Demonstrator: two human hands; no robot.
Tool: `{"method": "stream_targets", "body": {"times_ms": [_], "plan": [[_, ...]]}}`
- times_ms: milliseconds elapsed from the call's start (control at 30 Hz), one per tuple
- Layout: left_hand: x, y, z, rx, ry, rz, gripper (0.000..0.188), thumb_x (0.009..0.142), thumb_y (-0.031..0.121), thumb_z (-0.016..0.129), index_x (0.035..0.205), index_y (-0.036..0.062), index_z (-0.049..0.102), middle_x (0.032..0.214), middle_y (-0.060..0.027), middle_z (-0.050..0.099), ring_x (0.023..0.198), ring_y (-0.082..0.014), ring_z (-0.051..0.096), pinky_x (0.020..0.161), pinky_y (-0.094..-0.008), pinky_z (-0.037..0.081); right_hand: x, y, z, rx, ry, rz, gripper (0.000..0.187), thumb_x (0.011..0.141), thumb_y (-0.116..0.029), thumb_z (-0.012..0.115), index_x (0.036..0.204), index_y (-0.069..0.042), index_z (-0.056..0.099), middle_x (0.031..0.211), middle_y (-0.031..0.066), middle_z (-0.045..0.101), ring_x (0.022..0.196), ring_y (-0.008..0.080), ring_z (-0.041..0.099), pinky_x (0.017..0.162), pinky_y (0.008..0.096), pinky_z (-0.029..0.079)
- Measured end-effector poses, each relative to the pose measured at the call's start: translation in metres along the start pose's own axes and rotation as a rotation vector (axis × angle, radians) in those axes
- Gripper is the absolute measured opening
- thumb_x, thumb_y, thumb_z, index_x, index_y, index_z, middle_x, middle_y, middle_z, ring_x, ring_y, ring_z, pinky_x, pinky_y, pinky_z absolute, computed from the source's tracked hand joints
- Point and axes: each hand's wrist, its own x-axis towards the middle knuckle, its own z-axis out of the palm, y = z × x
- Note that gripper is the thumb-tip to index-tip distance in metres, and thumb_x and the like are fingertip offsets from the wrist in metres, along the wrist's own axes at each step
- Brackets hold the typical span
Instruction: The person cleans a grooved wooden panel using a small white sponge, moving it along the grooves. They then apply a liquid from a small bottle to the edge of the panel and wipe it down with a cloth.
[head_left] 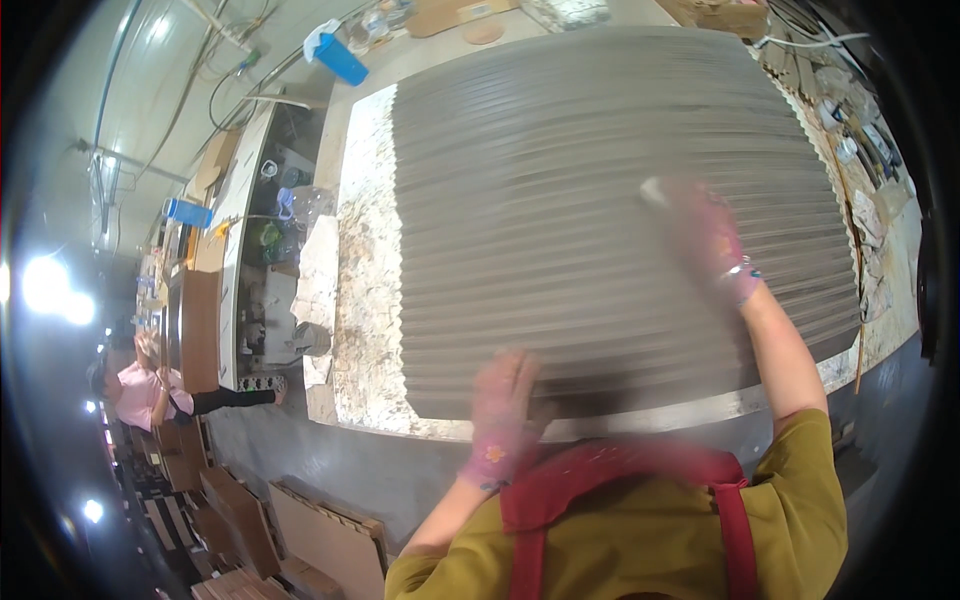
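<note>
Right hand (705, 235), gloved, over right half of ribbed panel (600, 230), pale piece (652, 190) at fingertips; motion blur, can't tell if clenched on it. Left hand (505, 405), gloved, at panel's near edge, fingers extended, loose, grasping nothing visible; contact unclear. Panel dark grey, flat on table (368, 240), under and ahead of both hands, ribs running left-right. Near edge close to table front; left edge leaves wide bare speckled strip, room there. Right side tight: clutter (868, 215) just past panel edge. Blue bin (341, 60) beyond far-left corner, clear of panel. Cardboard (455, 14) past far edge. Co-worker (148, 390) well apart, left.
</note>
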Motion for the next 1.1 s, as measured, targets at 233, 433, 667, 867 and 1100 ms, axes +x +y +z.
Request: {"method": "stream_targets", "body": {"times_ms": [233,433,667,867,1100], "plan": [[-0.049,-0.107,-0.027,0.010,0.270,-0.309,0.085,0.064,0.017,0.082,0.135,-0.0087,0.044,0.139,-0.0291,0.046,0.132,-0.0436,0.041,0.114,-0.0475,0.031,0.079,-0.185,0.110,0.121,-0.135,-0.192,0.030,0.087,-0.030,0.060,0.114,-0.018,0.063,0.115,0.0082,0.064,0.109,0.0311,0.058,0.096,0.0433,0.042],[-0.077,-0.169,0.002,-0.106,0.167,-0.379,0.095,0.064,0.024,0.084,0.142,-0.0038,0.037,0.144,-0.0266,0.041,0.135,-0.0435,0.035,0.112,-0.0490,0.031,0.082,-0.204,0.158,0.045,-0.256,-0.195,0.030,0.090,-0.028,0.055,0.117,-0.019,0.065,0.127,0.0144,0.059,0.119,0.0397,0.051,0.105,0.0461,0.039],[-0.078,-0.195,0.016,-0.170,0.225,-0.181,0.110,0.065,0.069,0.075,0.140,-0.0037,0.041,0.139,-0.0260,0.047,0.129,-0.0445,0.042,0.110,-0.0520,0.031,0.045,-0.082,0.053,-0.377,-0.284,0.318,0.039,0.079,-0.024,0.067,0.118,-0.018,0.064,0.116,0.0094,0.065,0.113,0.0344,0.058,0.096,0.0529,0.039],[-0.078,-0.193,0.014,-0.123,0.239,-0.164,0.107,0.065,0.058,0.079,0.144,0.0006,0.035,0.143,-0.0195,0.045,0.133,-0.0406,0.040,0.112,-0.0519,0.028,0.084,-0.182,0.109,-0.242,-0.023,-0.164,0.028,0.076,-0.024,0.068,0.100,-0.012,0.060,0.089,0.0102,0.065,0.087,0.0303,0.063,0.077,0.0444,0.046],[-0.080,-0.199,0.017,-0.159,0.256,-0.171,0.101,0.066,0.053,0.080,0.142,0.0004,0.038,0.141,-0.0208,0.046,0.133,-0.0406,0.040,0.112,-0.0520,0.028,0.071,-0.138,0.098,-0.358,-0.125,0.028,0.028,0.078,-0.025,0.068,0.102,-0.012,0.063,0.079,0.0117,0.068,0.093,0.0290,0.066,0.082,0.0485,0.046]]}}
